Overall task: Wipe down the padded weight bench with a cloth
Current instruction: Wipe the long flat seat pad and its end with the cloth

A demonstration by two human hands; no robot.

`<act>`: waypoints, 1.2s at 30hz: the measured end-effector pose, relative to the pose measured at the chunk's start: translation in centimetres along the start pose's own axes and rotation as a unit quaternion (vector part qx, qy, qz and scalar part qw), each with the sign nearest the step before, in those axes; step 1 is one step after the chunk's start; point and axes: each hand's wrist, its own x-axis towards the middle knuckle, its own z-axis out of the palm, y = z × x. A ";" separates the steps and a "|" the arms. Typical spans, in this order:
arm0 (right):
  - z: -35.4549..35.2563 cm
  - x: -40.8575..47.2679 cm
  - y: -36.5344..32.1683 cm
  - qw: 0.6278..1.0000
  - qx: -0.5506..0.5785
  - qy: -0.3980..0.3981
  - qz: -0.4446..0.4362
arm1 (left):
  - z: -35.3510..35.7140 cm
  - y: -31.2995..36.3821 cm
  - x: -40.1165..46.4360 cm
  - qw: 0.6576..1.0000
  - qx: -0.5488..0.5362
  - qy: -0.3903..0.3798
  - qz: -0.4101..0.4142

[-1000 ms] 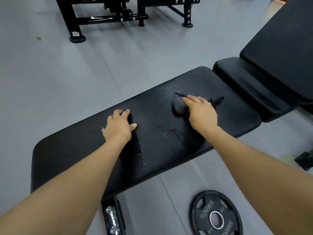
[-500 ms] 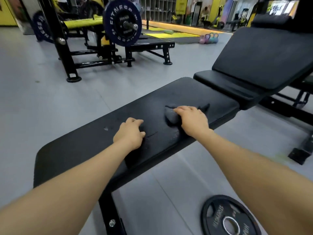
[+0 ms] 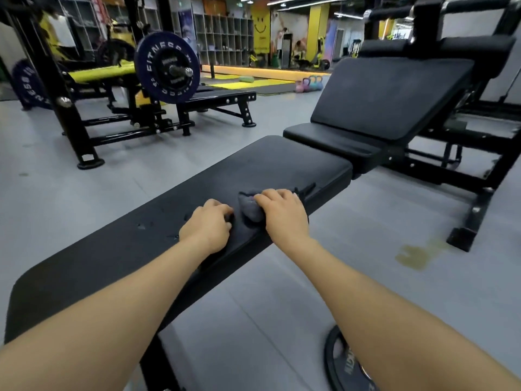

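The person leans over the padded weight bench [image 3: 118, 258] with both arms stretched out across it. The right hand [image 3: 283, 213] presses a dark, bunched cloth [image 3: 249, 207] flat against the pad, palm down and fingers spread over it, close to the near long edge and toward the end that meets the second bench [image 3: 380, 108]. The left hand [image 3: 207, 224] rests just beside the cloth, knuckles curled into a loose fist with nothing in it, bracing on the pad. Over the last second that left hand has slid along the bench toward the right one, from well apart to nearly touching the cloth, while the cloth has kept about the same spot; the gaze has also lifted, so more of the gym shows. Small wet flecks [image 3: 142, 225] glisten on the pad to the left of the hands, toward the far long edge. By my reckoning that stretch is not yet wiped, and the next pass should sweep leftward. A weight plate [image 3: 342, 365] lies on the floor below.
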 end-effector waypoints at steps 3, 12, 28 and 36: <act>1.1 1.8 3.1 0.998 0.008 0.060 0.035 | 1.0 2.1 0.0 0.999 0.009 -0.016 0.035; 0.7 3.5 6.6 0.970 0.074 0.130 0.194 | 1.0 1.9 1.1 0.999 0.026 -0.019 0.040; -1.0 4.4 7.1 0.971 0.051 0.059 0.227 | 1.0 1.7 1.4 0.998 0.033 -0.021 0.052; -0.6 -1.2 -3.3 0.988 0.052 -0.009 0.145 | 0.5 -0.6 -2.5 0.999 0.031 0.035 0.015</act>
